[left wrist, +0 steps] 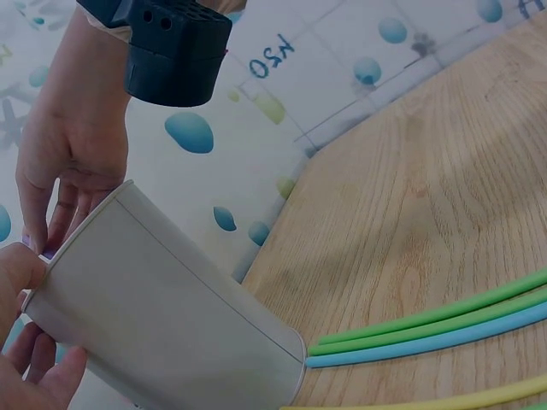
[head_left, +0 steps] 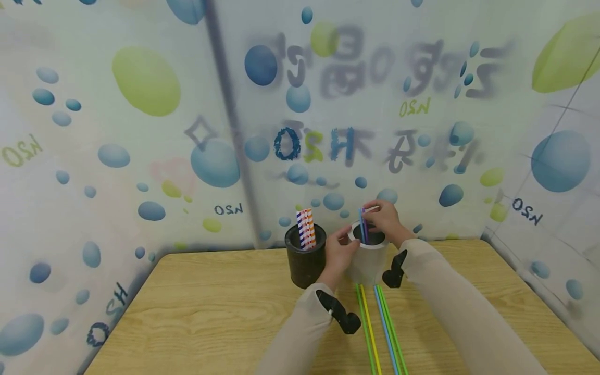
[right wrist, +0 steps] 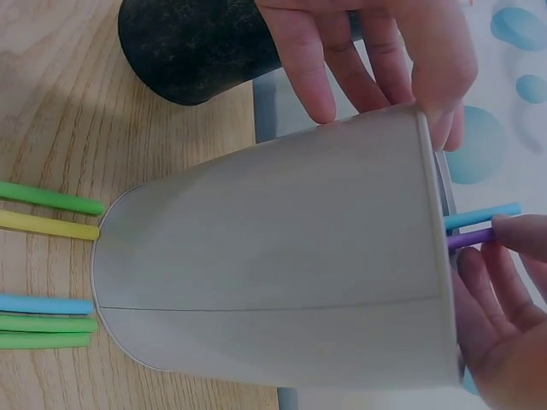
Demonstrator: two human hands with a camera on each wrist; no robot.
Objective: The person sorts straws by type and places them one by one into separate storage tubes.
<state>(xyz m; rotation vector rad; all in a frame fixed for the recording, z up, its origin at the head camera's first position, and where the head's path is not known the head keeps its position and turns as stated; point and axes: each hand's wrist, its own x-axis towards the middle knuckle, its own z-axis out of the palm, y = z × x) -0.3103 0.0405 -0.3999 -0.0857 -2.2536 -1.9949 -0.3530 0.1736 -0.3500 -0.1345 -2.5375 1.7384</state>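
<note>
A white cup point(head_left: 367, 264) with a wide open top stands at the back of the table. My left hand point(head_left: 339, 254) grips its left side at the rim, with the thumb at the edge and fingers against the outer wall. Over the opening, my right hand point(head_left: 384, 219) pinches a purple straw point(right wrist: 472, 239) that sticks out of the cup. A blue straw point(right wrist: 484, 215) leans out beside the purple one. Their lower ends are hidden inside the cup.
Left of the white cup is a black cup point(head_left: 304, 268) holding several patterned paper straws point(head_left: 307, 229). In front of the white cup lie several long straws: green, a yellow straw point(head_left: 370, 328) and a blue straw point(head_left: 386, 333). A printed curtain point(head_left: 187, 208) hangs behind the table.
</note>
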